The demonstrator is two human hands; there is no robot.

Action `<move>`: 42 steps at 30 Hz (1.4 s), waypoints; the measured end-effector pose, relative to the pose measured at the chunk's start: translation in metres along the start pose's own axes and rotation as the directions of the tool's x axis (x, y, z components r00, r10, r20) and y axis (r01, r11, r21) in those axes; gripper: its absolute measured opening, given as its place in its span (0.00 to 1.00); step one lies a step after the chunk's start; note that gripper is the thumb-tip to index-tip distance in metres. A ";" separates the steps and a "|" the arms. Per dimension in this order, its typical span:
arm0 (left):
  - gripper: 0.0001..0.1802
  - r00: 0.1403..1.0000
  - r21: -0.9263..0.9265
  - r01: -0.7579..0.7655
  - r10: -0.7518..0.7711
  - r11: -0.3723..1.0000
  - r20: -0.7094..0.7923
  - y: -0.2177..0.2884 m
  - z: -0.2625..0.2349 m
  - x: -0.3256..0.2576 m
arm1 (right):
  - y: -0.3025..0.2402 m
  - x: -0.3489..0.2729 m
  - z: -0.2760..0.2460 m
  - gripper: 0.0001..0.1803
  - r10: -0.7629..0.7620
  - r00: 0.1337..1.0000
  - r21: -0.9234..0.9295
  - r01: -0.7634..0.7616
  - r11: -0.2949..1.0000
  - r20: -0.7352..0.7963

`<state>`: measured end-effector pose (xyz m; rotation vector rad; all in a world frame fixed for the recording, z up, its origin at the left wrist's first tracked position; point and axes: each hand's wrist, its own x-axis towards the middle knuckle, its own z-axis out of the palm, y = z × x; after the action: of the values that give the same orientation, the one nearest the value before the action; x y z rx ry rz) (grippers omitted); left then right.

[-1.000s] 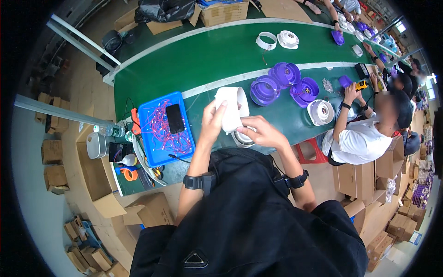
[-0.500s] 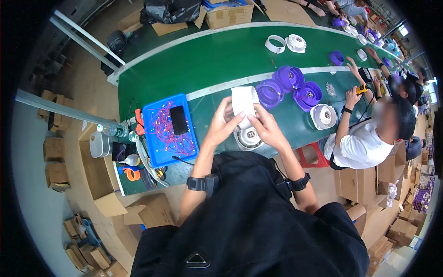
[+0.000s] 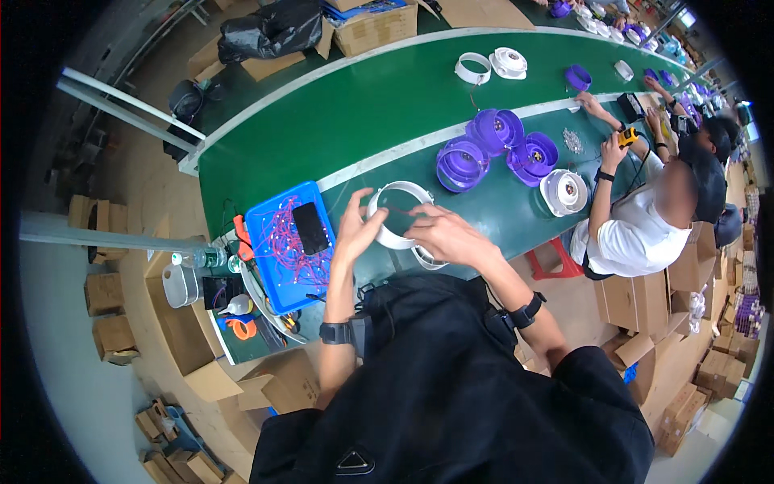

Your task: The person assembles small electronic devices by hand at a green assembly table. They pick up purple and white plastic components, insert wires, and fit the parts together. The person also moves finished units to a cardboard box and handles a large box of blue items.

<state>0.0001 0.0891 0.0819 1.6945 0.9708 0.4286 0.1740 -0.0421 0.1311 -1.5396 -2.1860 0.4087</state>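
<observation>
On the left of the bench [image 3: 504,206], a blue tray [image 3: 260,213] holds a tangle of pink-red wires [image 3: 284,246], with a black phone [image 3: 310,228] lying on top; the wires lie loose there, not fitted to anything. Right of it, your left hand [image 3: 355,231] is partly open, its fingers loosely spread and the thumb over the wall of a white ring [image 3: 393,239], with the ring's left side between them. That ring is up in front of you, tilted so you look through it. A white base [image 3: 428,258] shows beneath, partly hidden by your right hand [image 3: 448,235]; ring and base look like separate pieces, not joined, though you cannot tell whether they touch. Your right hand is more closed, fingers curled on the ring's right, near side; whether they also pinch something small is unclear.

Farther right, three purple housings [image 3: 462,165] sit close together, fittings visible in their middles, so they appear further along. Beyond them, on the far green strip [image 3: 339,109], another white ring [image 3: 472,69] stands beside a white round part [image 3: 508,64], also apart. To the right is a white housing [image 3: 563,193] with its centre fitting in place, near a co-worker [image 3: 637,230].
</observation>
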 end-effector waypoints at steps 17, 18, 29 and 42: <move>0.36 0.871 -0.742 0.188 -0.458 0.644 -0.177 -0.194 -0.080 0.187 | 0.109 -0.094 0.088 0.42 0.634 0.505 0.425 -0.858 0.289 0.586; 0.40 0.869 -0.794 0.129 -0.453 0.594 -0.197 -0.201 -0.081 0.195 | 0.110 -0.093 0.095 0.43 0.638 0.533 0.481 -0.832 0.276 0.556; 0.31 0.834 -0.452 0.231 -0.414 0.862 -0.365 -0.180 -0.072 0.150 | 0.180 0.066 0.118 0.42 0.564 0.753 0.863 -0.488 0.131 0.340; 0.15 0.890 -0.389 0.451 -0.375 0.803 0.258 -0.175 -0.031 0.066 | 0.175 0.058 0.100 0.15 0.580 0.773 0.798 -0.509 0.323 0.257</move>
<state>-0.0495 0.1738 -0.0806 1.0474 0.9982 0.1849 0.2488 0.0727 -0.0278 -1.5495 -0.9441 1.3700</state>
